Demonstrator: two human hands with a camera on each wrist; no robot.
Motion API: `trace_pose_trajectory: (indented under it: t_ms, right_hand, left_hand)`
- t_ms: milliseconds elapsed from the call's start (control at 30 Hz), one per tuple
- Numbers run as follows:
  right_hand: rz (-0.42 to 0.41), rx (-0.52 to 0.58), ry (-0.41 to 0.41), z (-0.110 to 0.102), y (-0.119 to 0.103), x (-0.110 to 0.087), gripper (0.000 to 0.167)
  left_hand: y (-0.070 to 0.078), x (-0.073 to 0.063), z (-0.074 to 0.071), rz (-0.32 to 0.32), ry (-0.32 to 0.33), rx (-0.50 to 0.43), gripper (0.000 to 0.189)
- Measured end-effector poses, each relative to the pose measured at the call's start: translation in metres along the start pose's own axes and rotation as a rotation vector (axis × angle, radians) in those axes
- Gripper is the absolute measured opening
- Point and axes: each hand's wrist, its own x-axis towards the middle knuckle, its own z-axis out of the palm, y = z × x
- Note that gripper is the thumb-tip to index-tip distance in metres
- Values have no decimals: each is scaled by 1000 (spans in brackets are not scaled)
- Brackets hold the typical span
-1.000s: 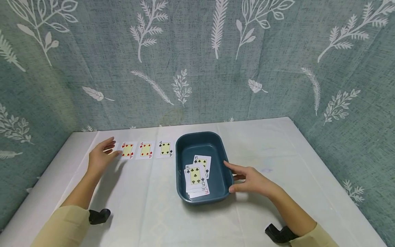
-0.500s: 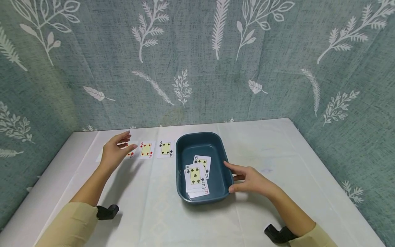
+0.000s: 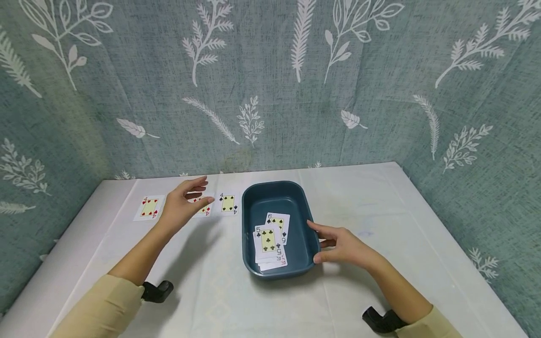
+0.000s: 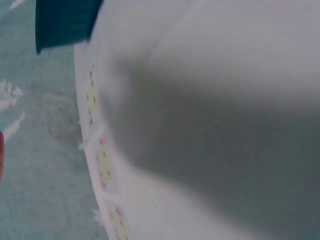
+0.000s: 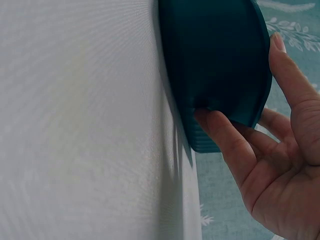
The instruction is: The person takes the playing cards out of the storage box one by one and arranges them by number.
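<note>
My left hand (image 3: 188, 202) is above the row of playing cards, thumb and fingers apart with nothing between them. At the left end lies a red four (image 3: 149, 207). A four of diamonds (image 3: 204, 209) is partly covered by the hand, and a four of spades (image 3: 228, 203) lies to its right. In the left wrist view a red card (image 4: 103, 164) lies below the black four. My right hand (image 3: 342, 245) holds the right side of a dark blue plastic tray (image 3: 249, 197), index finger at the rim and thumb against the outer wall in the right wrist view.
Inside the tray, a five of clubs (image 3: 267, 240) lies over other cards, next to a black six (image 3: 280, 220). A white cloth (image 3: 380, 225) covers the table. Patterned green fabric (image 3: 270, 94) hangs at the back and sides.
My left hand has moved right along the card row, from the left end to the four of diamonds, uncovering the leftmost red four. My right hand and the tray stay in place.
</note>
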Motion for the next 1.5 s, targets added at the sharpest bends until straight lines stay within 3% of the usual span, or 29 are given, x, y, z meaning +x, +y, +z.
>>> trace_pose_trajectory:
  t_ms: [567,867,1133,1367,1500]
  right_hand:
    - [6,-8,4,0,-2,0,83]
    - [0,-4,2,0,-1,1,83]
    - [-3,-1,-4,2,0,2,84]
    - [0,-7,4,2,1,2,83]
    - [5,-9,13,1,1,0,81]
  left_hand:
    - [46,9,33,52,-171,-59,56]
    - [55,8,57,2,-243,-138,52]
    - [57,5,72,13,-341,-99,51]
    - [59,10,84,130,-445,-3,54]
    - [61,14,92,165,-521,31,55]
